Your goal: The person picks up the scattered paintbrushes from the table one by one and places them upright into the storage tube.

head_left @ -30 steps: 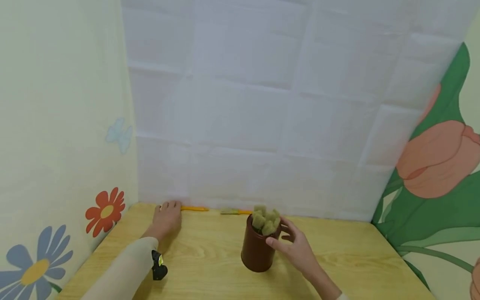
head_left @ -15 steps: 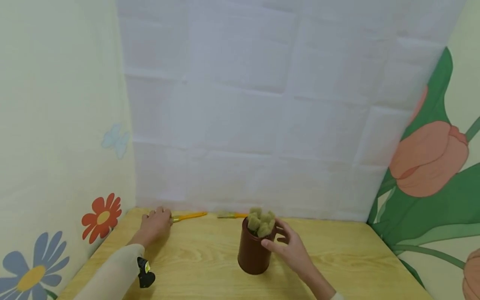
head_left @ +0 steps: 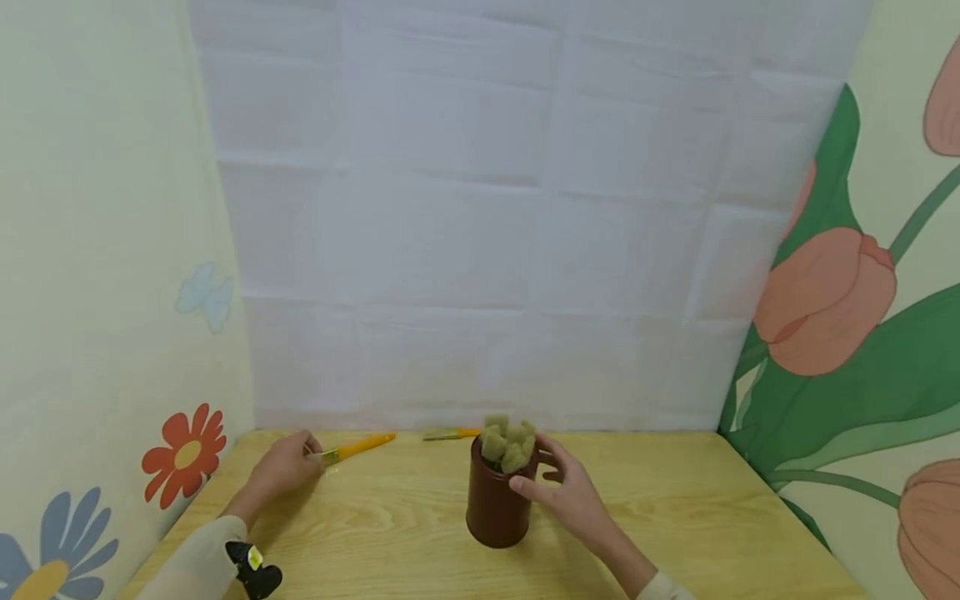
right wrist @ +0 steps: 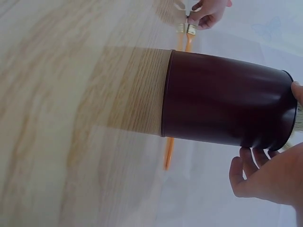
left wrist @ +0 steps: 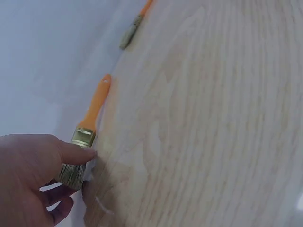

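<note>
At the back left of the table, my left hand (head_left: pixel 285 468) pinches a flat paintbrush (head_left: pixel 363 445) near its metal band. In the left wrist view the thumb lies over the paintbrush (left wrist: pixel 97 101) at the band, with the pale bristles toward the palm and the orange handle pointing away. My right hand (head_left: pixel 567 493) holds the rim of a dark red can (head_left: pixel 497 504) between thumb and fingers. Upright on the table, this can holds several beige bristle tufts (head_left: pixel 504 442). The right wrist view shows the can's (right wrist: pixel 227 99) smooth side.
A second orange-handled paintbrush (head_left: pixel 450 434) lies along the table's back edge, its handle partly hidden by the can. White sheeting (head_left: pixel 450 250) hangs behind the wooden table (head_left: pixel 397 533). Flower-printed panels stand at left and right.
My left hand has drawn the paintbrush toward me and leftward from the back edge, turning it aslant. The right hand stays on the can. The head view has shifted rightward.
</note>
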{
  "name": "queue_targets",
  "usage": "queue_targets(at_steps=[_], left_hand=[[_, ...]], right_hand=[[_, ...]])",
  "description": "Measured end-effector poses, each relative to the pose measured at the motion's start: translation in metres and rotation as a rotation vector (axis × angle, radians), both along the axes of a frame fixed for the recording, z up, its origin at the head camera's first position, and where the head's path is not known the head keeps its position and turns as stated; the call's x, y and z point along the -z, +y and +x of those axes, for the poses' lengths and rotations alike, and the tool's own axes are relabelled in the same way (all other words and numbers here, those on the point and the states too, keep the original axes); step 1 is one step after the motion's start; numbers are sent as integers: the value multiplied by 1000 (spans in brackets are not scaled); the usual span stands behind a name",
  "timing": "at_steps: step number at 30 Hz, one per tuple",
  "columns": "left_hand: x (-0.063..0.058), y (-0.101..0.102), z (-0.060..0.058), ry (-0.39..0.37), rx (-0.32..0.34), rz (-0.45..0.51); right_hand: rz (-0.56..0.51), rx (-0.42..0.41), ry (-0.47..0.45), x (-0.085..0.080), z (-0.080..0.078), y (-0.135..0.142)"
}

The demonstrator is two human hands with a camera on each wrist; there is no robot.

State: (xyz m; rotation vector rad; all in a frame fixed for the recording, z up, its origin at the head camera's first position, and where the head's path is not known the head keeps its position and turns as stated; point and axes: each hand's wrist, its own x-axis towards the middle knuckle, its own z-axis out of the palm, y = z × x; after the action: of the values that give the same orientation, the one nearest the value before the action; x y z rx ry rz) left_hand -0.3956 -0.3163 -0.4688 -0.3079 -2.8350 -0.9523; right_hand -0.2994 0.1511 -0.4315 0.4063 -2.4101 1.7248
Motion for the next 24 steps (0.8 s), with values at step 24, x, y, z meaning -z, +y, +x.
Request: queue_targets(at_steps=[24], left_hand=[[-84, 63, 34, 66, 243, 340]], right_hand=[[-15, -45, -7, 2, -2, 2]])
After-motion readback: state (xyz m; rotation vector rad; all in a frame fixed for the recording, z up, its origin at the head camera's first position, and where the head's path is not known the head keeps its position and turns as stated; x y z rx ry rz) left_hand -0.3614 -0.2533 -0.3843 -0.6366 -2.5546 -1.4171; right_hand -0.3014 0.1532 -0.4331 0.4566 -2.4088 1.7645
